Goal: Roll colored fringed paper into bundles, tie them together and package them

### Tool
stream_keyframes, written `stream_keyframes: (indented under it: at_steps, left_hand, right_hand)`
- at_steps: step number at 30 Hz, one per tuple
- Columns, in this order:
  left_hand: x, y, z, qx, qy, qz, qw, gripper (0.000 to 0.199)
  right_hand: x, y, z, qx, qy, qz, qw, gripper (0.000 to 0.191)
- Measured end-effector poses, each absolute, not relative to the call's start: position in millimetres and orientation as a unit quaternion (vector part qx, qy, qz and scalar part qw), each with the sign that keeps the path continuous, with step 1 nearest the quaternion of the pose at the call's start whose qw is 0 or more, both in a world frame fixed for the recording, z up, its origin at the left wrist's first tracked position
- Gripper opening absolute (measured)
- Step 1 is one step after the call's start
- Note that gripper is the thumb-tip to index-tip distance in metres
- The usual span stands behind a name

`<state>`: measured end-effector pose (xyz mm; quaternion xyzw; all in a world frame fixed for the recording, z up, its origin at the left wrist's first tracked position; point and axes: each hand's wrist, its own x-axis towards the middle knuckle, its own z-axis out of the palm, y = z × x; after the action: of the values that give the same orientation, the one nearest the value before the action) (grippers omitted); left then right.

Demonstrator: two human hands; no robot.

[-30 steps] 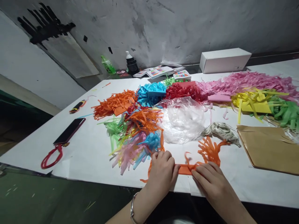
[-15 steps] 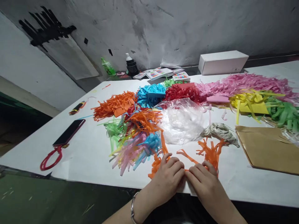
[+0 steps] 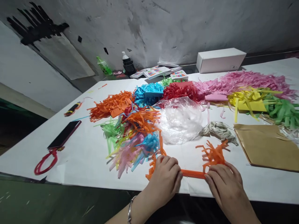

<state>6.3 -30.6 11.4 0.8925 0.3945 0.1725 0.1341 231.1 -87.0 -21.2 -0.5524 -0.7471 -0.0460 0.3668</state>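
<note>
An orange paper tassel (image 3: 193, 174) lies stretched between my hands near the table's front edge, its middle rolled into a flat narrow band. My left hand (image 3: 166, 174) is closed on the band's left end, with orange fringe sticking out beyond the fingers. At the other end my right hand (image 3: 223, 180) grips the band, and a spread of cut orange strips (image 3: 213, 154) fans out above its fingers. The fingertips are partly hidden. Just left of my left hand sits a pile of mixed-colour tassels (image 3: 130, 149), and a clear plastic bag (image 3: 181, 121) lies behind.
Fringed paper in orange (image 3: 112, 104), blue (image 3: 148, 93), red (image 3: 181, 91), pink (image 3: 249, 82) and yellow (image 3: 247, 101) lines the back. A twine bundle (image 3: 219, 130) and brown cardboard (image 3: 268, 147) are at right. A phone (image 3: 64, 134) lies left; a white box (image 3: 220, 60) stands by the wall.
My right hand has moved right, away from my left hand, which shifted slightly left. The orange band between them now shows, and the loose strip above it is gone from view.
</note>
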Motion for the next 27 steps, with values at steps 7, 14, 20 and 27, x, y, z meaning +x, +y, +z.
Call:
stream_keyframes:
  at_steps: [7,14,20,27]
  left_hand:
    - [16.1,-22.6,12.1,0.877,0.450,0.121,0.118,0.010]
    - [2.9,-19.7,6.8,0.936,0.296,0.140,0.129,0.017]
    - [-7.9,-34.6,12.4,0.943,0.256,0.123,0.172,0.006]
    - [-9.3,-40.2,10.1,0.935,0.255,0.155,0.190,0.008]
  right_hand:
    - [221.2,-85.7,-18.4,-0.600,-0.719,-0.089,0.338,0.019]
    - [223.0,-87.2,-18.4,-0.454,-0.823,-0.032,0.340,0.026]
    - [232.5,-98.0,-13.1,-0.424,-0.837,0.035,0.343,0.014]
    - [239.8,-103.8,-20.9,-0.407,-0.837,0.126,0.343,0.015]
